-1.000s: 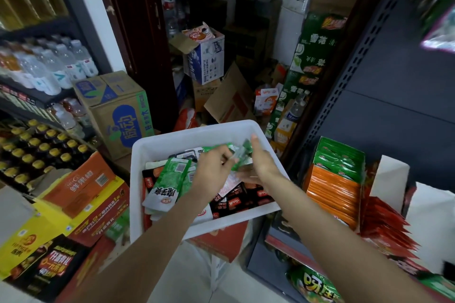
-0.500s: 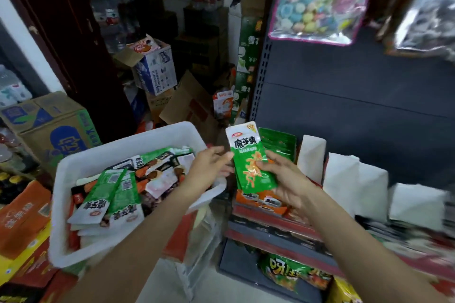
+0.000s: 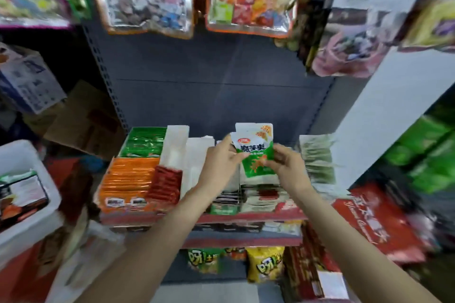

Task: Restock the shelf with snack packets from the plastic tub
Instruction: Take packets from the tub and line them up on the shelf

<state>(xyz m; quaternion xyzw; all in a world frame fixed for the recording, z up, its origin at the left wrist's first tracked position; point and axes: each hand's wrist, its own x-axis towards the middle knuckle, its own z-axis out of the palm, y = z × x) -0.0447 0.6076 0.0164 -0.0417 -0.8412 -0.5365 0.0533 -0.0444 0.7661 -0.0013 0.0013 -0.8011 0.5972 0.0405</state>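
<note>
A person restocking a shop display holds a small stack of green-and-white snack packets (image 3: pixel 256 152) upright above the middle of the shelf (image 3: pixel 246 216), the left hand (image 3: pixel 221 162) pinching the stack's left edge and the right hand (image 3: pixel 285 163) pinching its right side, each grip narrow and closed on the foil. At least two packets show, one behind the other. Below them stand open cartons of filed sachets, with orange packets (image 3: pixel 130 179) and green packets (image 3: pixel 145 141) in the carton to the left. The white plastic tub (image 3: pixel 22 155), more packets visible inside, sits well apart at the left edge of the view. The packets look light, thin and pliable, with slick foil faces likely to slide against one another; a hold along the sealed side edges seems the surest way to keep the stack squared as it is lowered into a carton slot.
</note>
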